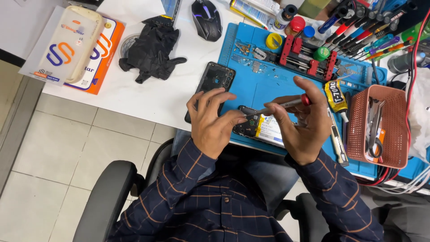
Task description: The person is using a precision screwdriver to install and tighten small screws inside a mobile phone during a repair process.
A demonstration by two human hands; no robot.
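Note:
An opened phone (259,127) lies on the blue work mat (268,83), its dark board and pale battery showing. My right hand (303,121) grips a thin screwdriver (282,105) with a red collar, the tip angled down-left onto the phone's upper end. My left hand (212,121) rests on the phone's left end with its fingers spread, steadying it. The phone's black back cover (214,80) lies just beyond my left hand on the white table.
A pink basket (378,125) with tweezers stands at the right. A glue tube (335,96) and a utility knife (338,143) lie beside it. Behind are a red clamp (309,58), tools, a black glove (152,51), a mouse (207,19) and boxed phone cases (74,42).

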